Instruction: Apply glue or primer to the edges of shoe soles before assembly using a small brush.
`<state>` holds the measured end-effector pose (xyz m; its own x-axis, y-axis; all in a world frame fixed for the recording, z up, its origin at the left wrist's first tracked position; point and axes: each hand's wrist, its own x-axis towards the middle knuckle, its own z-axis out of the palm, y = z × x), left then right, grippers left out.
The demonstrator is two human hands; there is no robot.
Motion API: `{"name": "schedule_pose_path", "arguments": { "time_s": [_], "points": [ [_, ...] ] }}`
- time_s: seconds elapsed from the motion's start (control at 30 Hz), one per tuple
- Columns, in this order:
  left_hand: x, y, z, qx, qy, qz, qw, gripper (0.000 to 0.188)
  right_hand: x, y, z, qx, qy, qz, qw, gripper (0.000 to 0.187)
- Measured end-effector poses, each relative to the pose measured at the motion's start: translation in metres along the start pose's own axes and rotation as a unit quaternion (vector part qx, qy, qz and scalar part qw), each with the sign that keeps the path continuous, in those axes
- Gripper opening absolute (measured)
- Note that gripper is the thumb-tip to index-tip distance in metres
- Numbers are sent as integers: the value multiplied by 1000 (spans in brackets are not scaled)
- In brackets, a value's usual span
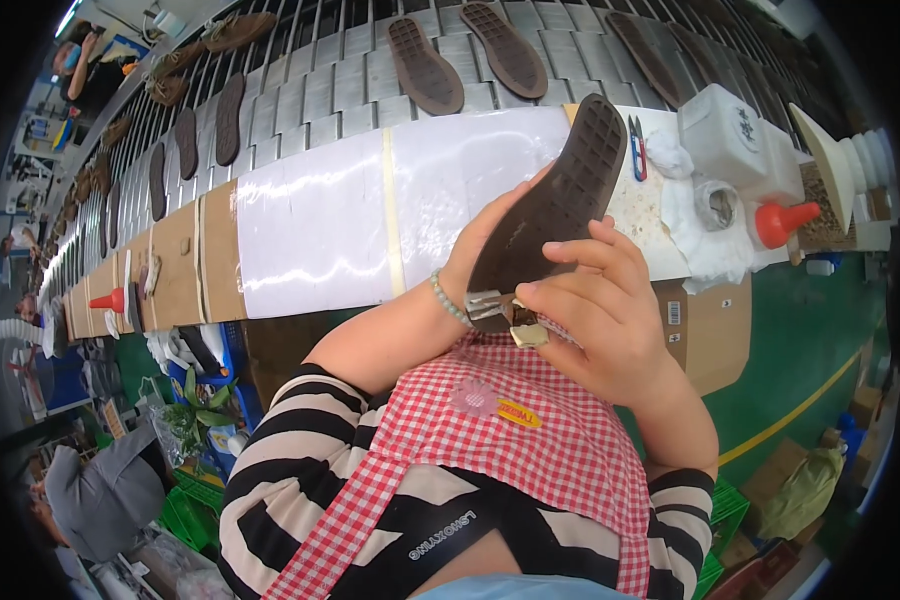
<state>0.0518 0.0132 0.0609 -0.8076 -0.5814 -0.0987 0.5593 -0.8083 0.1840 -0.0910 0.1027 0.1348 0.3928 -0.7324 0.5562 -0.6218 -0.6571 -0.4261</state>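
Observation:
A dark brown shoe sole (560,200) is raised in front of my chest, tilted, with its grid-patterned side showing. My left hand (482,235) is closed around its left edge, with the fingers mostly hidden behind it. A beaded bracelet (448,300) circles that wrist. My right hand (610,315) is at the sole's lower end, its fingers curled round a small tool with a silver metal part (488,304), which lies against the sole. The tool's exact kind cannot be made out. Beside my right thumb shows a cream-coloured piece (529,336).
Beyond the white-covered work surface (315,220) runs a slatted metal conveyor (345,85) with several brown soles (425,68). To the right are scissors (637,150), a white plastic container (720,130) and a red-nozzled bottle (785,222). Another red-tipped bottle (110,300) stands left.

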Motion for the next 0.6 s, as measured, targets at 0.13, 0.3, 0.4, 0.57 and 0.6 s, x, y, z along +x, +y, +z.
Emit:
{"name": "schedule_pose_path", "arguments": {
  "time_s": [0.13,0.3,0.4,0.57,0.6],
  "points": [
    [-6,4,10,-42,-28,-22,998,41,2,6,-1,-27,51,34,998,42],
    [1,0,-5,9,21,-12,1000,54,3,2,1,-5,4,18,1000,43],
    [0,-1,-7,20,28,-26,999,55,2,0,-1,10,-26,4,1000,38],
    [-6,1,-12,-103,-41,-104,988,53,1,1,-8,-16,-67,-19,997,24],
    [-7,1,-9,-104,-40,-104,988,53,2,1,-10,-15,-68,-18,997,24]
  ]
}}
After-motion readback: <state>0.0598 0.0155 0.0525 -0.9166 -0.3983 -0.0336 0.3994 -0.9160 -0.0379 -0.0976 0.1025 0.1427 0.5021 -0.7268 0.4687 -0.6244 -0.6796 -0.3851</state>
